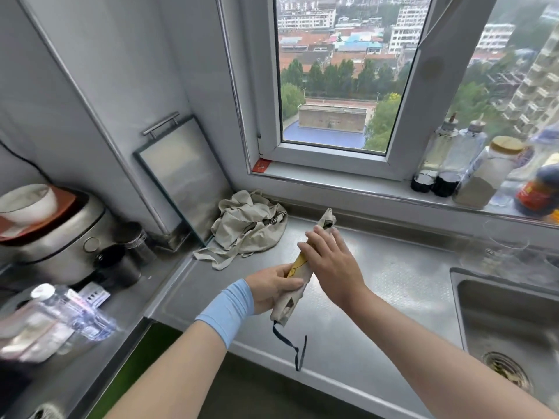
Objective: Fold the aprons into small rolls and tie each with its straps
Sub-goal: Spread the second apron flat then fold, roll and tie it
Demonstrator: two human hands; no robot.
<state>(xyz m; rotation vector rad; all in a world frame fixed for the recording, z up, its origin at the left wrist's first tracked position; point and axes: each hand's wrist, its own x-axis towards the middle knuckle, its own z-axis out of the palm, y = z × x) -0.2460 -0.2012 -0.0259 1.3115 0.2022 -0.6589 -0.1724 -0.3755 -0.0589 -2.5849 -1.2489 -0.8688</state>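
Note:
A beige apron rolled into a long narrow roll is held above the steel counter, slanting from near left to far right. My left hand grips its lower part. My right hand lies over its upper middle with fingers fairly straight. The roll's far end sticks out past my right fingers. A dark strap dangles from the near end. A second beige apron lies crumpled at the back of the counter, its straps trailing forward.
A framed steel board leans in the corner behind the crumpled apron. A rice cooker and dark cups stand at left. A sink is at right. Bottles and jars line the window sill.

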